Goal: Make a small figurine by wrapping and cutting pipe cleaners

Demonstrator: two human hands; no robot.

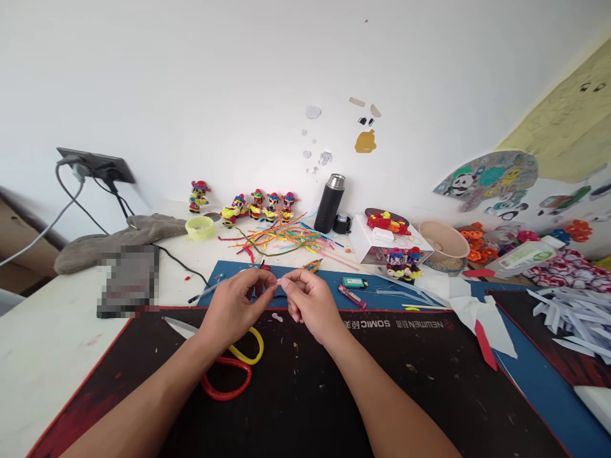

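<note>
left hand (243,298): fingertips pinched on small pale piece (279,281) | right hand (306,300): pinched on same piece | piece: above far edge of black mat (305,401) | scissors (261,346): on mat's left part | lighter (352,296): just beyond mat | bright stems (277,239): farther beyond mat

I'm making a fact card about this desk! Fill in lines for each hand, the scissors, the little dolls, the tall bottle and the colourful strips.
Left hand: pinching a tiny pale piece
Right hand: pinching that same piece
Scissors: red and yellow handles, on the black mat, partly under the left arm
Little dolls: five near the wall, more by the white box
Tall bottle: black, metal top
Colourful strips: loose heap, many orange
</note>
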